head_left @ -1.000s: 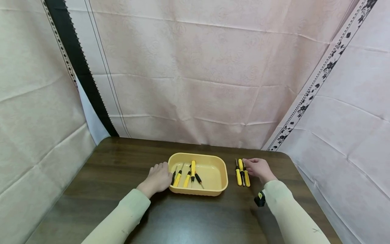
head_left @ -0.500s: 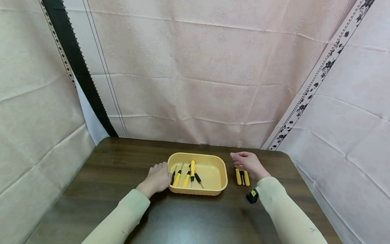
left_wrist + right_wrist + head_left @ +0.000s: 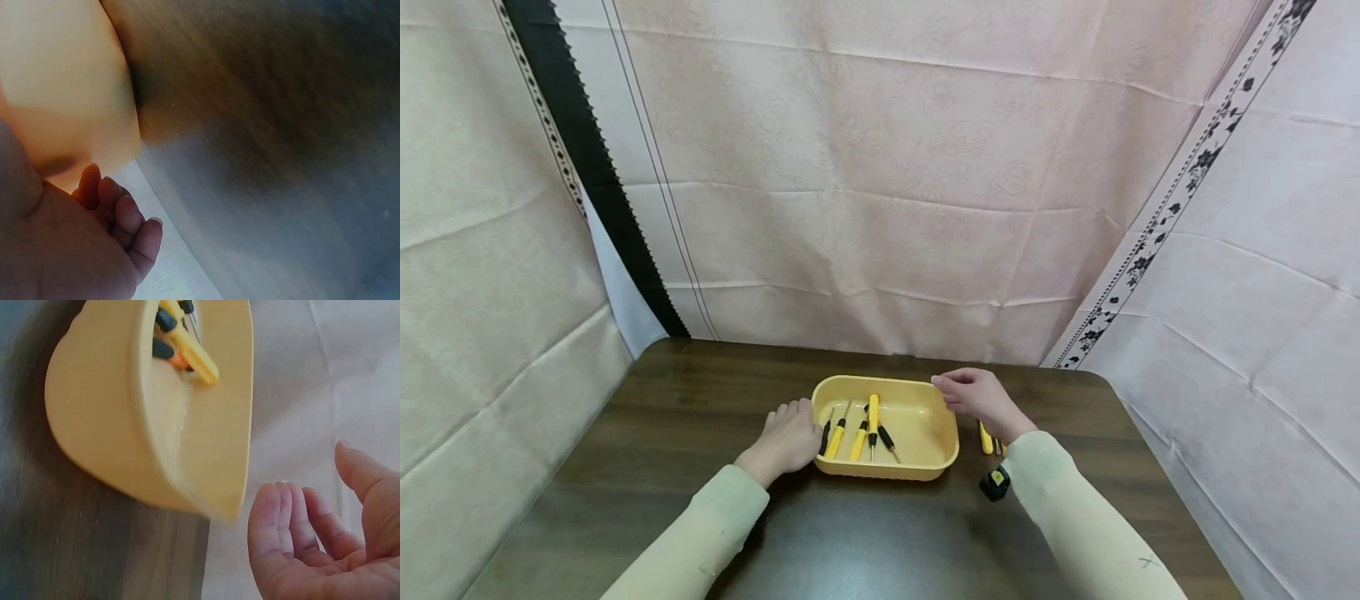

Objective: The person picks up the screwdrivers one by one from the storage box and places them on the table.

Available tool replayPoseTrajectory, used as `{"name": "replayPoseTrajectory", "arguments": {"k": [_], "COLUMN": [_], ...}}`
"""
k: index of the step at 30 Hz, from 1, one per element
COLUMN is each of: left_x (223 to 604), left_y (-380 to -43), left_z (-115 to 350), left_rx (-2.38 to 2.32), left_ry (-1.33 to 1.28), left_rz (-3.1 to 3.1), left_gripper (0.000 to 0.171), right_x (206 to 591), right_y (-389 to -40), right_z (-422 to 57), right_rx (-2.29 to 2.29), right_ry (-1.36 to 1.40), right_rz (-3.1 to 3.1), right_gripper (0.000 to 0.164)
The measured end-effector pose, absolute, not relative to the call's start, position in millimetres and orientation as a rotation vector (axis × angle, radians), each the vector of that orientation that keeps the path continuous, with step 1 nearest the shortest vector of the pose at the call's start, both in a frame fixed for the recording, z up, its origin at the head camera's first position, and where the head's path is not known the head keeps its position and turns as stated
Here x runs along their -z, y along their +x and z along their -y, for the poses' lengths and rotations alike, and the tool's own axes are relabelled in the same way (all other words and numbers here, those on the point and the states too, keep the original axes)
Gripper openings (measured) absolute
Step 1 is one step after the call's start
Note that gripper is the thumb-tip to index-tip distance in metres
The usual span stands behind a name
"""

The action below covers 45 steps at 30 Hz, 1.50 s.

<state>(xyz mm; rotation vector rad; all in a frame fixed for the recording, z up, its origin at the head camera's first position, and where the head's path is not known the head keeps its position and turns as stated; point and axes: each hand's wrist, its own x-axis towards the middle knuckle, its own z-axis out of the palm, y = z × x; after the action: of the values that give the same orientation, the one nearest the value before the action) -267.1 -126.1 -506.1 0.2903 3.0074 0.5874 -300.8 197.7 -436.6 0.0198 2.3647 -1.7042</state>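
A yellow plastic tray holds several small screwdrivers with yellow or black handles, including one yellow-handled screwdriver near its middle. My left hand grips the tray's left end, fingers curled outside the wall and thumb at the rim. In the left wrist view, those fingers lie close by the tray wall. Over the tray's far right corner is my right hand, holding nothing. The right wrist view shows its fingers relaxed and thumb apart, beside the tray's end.
More yellow-handled screwdrivers lie on the dark wooden table right of the tray, partly hidden by my right forearm. A black wrist camera hangs under my right wrist. Pale cloth hangs behind and at both sides.
My right hand has moved left from the screwdrivers on the table to the tray's right end. My left hand and the tray stay in place.
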Motion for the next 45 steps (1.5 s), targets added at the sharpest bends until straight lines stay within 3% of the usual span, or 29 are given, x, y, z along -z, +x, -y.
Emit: {"name": "replayPoseTrajectory", "arguments": {"k": [12, 21, 45], "left_x": [505.8, 505.8, 508.9], "left_y": [-266.2, -266.0, -269.7], "left_z": [126.4, 126.9, 125.9], "left_rx": [-0.596, -0.62, -0.576], "left_ry": [0.291, 0.306, 0.28], "left_rz": [-3.01, -3.012, -3.005], "left_gripper": [0.027, 0.027, 0.03], "right_x": [459.0, 478.1, 499.1], "right_y": [-299.9, -295.9, -299.2], "right_z": [-154.6, -135.5, -119.4], "right_rx": [1.601, 1.443, 1.232], "right_ry": [-0.049, -0.098, -0.038], "right_rz": [-2.35, -2.407, -2.548], "right_gripper": [0.039, 0.024, 0.013]}}
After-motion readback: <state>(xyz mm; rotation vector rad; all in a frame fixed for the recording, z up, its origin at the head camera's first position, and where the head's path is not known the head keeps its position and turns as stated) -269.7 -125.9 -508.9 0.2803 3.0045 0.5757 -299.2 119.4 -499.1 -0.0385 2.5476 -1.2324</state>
